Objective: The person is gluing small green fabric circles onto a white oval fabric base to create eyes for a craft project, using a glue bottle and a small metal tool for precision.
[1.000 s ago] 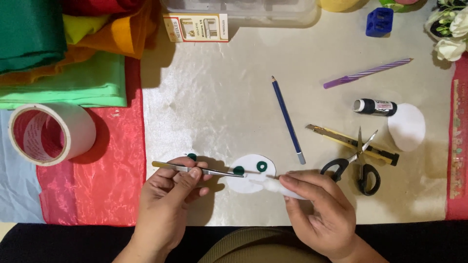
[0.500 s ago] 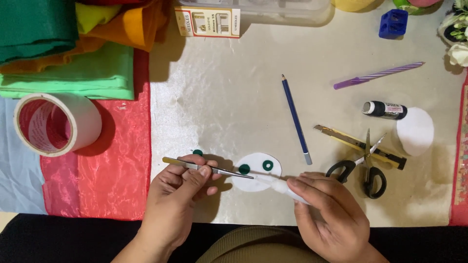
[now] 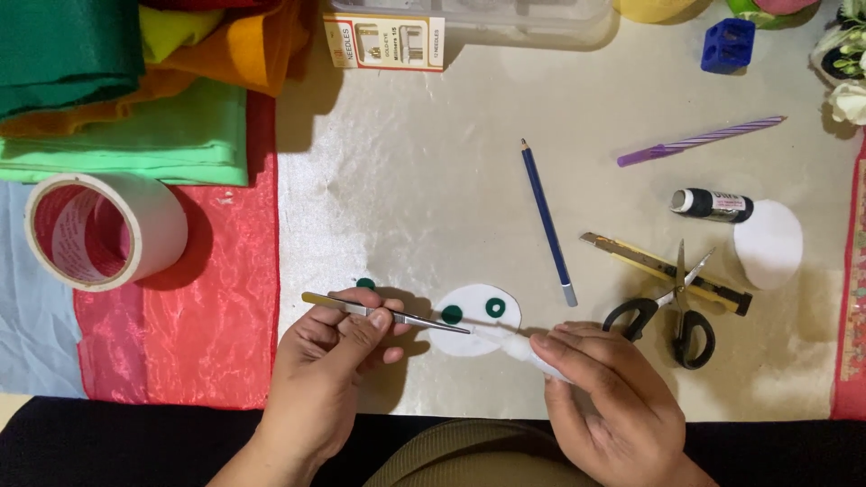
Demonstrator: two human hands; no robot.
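My left hand point(image 3: 336, 361) pinches metal tweezers point(image 3: 383, 313) that point right, their tips at a tuft of white stuffing point(image 3: 514, 344). My right hand point(image 3: 606, 397) holds that tuft from the right. Under the tweezer tips lies a white felt oval point(image 3: 474, 320) with a solid dark green dot point(image 3: 452, 314) and a green ring point(image 3: 494, 307) on it. Another small green dot point(image 3: 365, 283) sits just above my left hand.
A blue pencil point(image 3: 547, 216), black-handled scissors point(image 3: 675, 311), a yellow utility knife point(image 3: 663, 271), a glue tube point(image 3: 713, 205), a white felt circle point(image 3: 769, 243) and a purple pen point(image 3: 699, 141) lie to the right. A tape roll point(image 3: 104, 230) and folded felt sheets point(image 3: 117, 99) are left. A needle packet point(image 3: 383, 42) and a blue sharpener point(image 3: 727, 44) sit far back.
Both hands hold much the same pose; the tweezer tips have closed in on the stuffing held by my right hand. The view has drifted slightly.
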